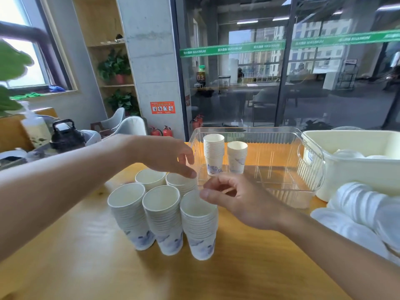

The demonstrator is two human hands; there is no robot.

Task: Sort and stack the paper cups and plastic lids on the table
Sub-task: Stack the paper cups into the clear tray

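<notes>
Left hand above rear cup stacks, fingers relaxed, holding nothing. Five paper cup stacks clustered on wooden table. Right hand loosely curled beside front-right stack, grip unclear. Clear bin holds two short cup stacks. Plastic lids piled far right, beside cream tub.
</notes>
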